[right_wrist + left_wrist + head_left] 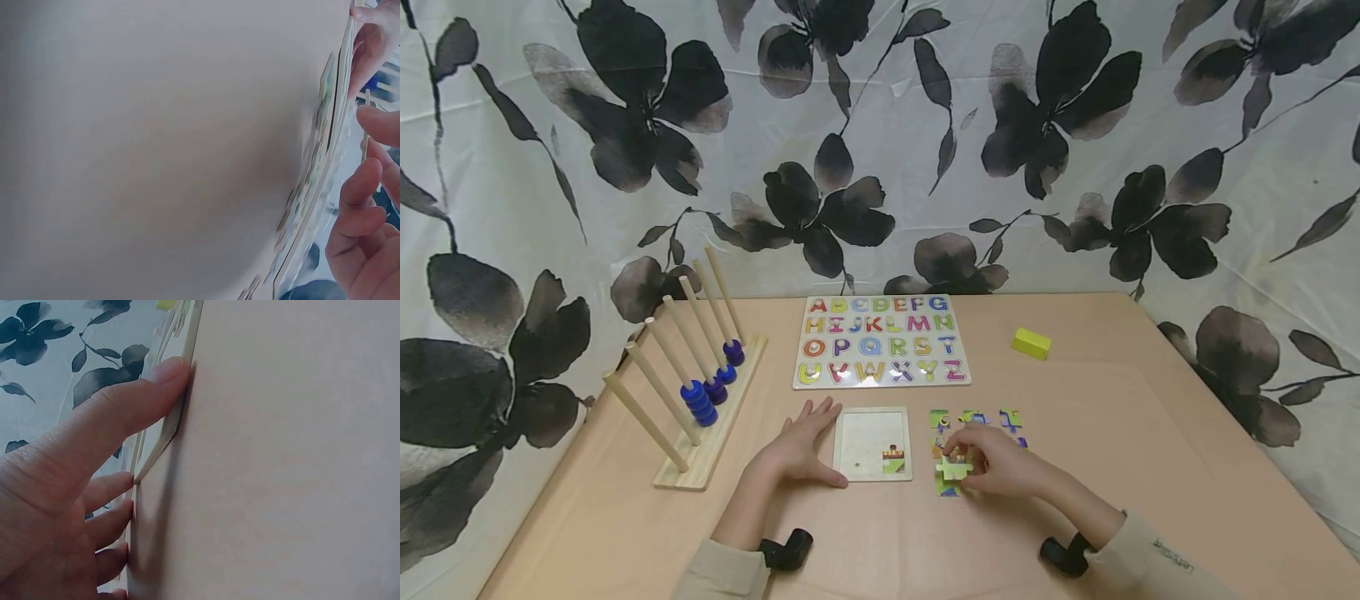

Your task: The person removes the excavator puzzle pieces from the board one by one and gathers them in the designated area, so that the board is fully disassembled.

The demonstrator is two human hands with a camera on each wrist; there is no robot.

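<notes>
My left hand (pixel 801 447) rests at the left side of a square wooden puzzle tray (pixel 859 437), fingers spread. In the left wrist view its thumb (pixel 134 403) lies on the tray's rim. Inside the tray, a few joined jigsaw pieces (pixel 892 458) sit in the lower right corner. Right of the tray, my right hand (pixel 1003 460) pinches a green jigsaw piece (pixel 953 471) between thumb and fingers, above other loose pieces (pixel 946 490). The right wrist view shows the held piece (pixel 367 128) edge-on. My hand partly covers the loose pieces.
Behind the tray lies an alphabet board (pixel 882 342) with coloured letters. On the left stands a wooden peg rack (pixel 703 454), its tall pegs carrying blue rings (pixel 700 404). A yellow-green block (pixel 1031 343) lies at the back right, before a floral cloth (pixel 925 125).
</notes>
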